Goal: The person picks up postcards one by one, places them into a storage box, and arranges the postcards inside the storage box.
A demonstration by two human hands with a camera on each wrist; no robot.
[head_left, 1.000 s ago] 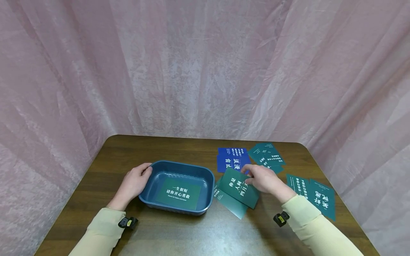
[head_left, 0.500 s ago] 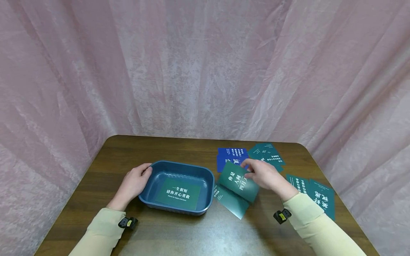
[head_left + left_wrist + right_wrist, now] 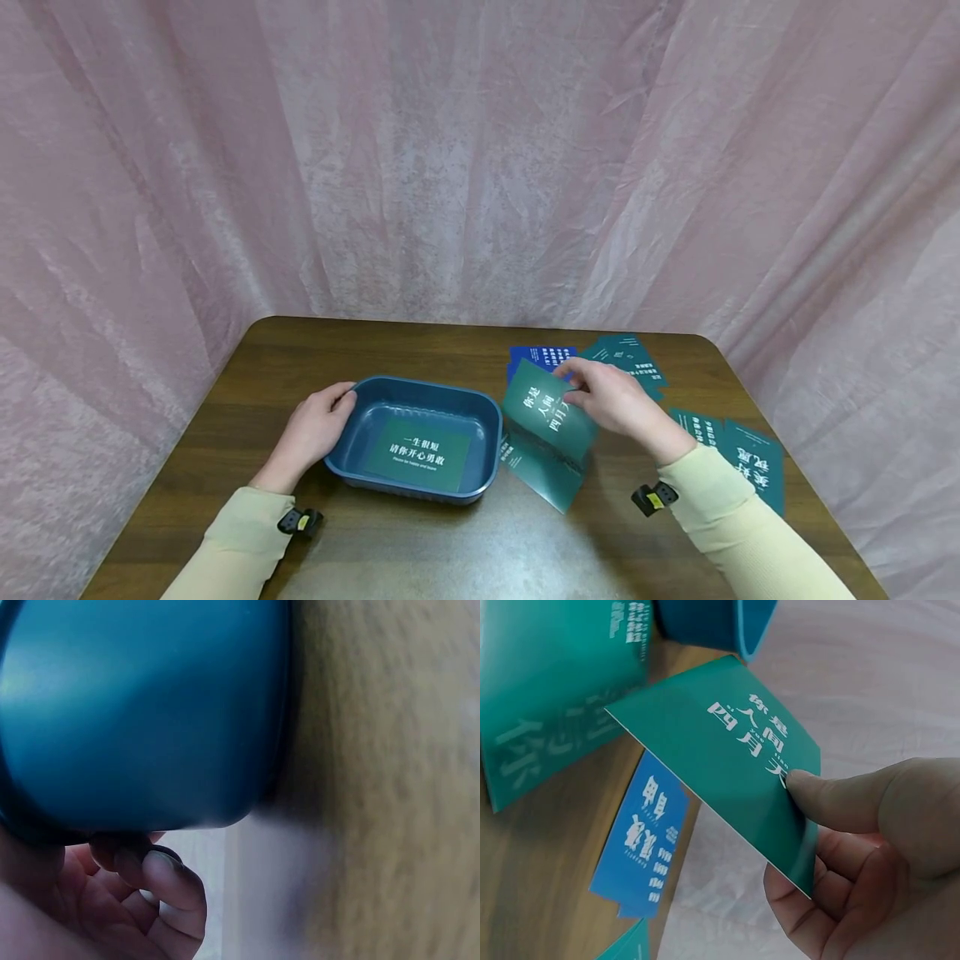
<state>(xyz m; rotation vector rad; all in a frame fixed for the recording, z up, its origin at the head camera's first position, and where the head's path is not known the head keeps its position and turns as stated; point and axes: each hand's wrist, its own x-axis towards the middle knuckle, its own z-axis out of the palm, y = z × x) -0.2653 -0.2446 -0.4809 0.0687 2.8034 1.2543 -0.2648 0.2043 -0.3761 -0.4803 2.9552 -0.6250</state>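
Observation:
In the head view, my left hand (image 3: 315, 429) grips the left rim of a deep blue rectangular tray (image 3: 431, 398). Inside the tray lies a green card (image 3: 416, 454) with white lettering. My right hand (image 3: 611, 400) pinches another green card (image 3: 543, 404) at its right edge, thumb on the printed face, tilted and raised off the table. Below it another green card (image 3: 542, 477) rests on the table beside the tray. The right wrist view shows the held card (image 3: 720, 754) between thumb and fingers. Curled fingers of the left hand (image 3: 135, 900) meet the tray's edge in the left wrist view.
Blue cards (image 3: 546, 355) lie behind the held card, partly covered by it. Several green cards (image 3: 626, 354) overlap at the back right, and more green cards (image 3: 757, 467) lie near the right edge. A pink curtain (image 3: 465, 167) hangs behind the wooden table (image 3: 390, 550).
My right hand has lifted the green card, tilting it up and moving it slightly back and left. More of the card underneath shows. My left hand and the tray stay put.

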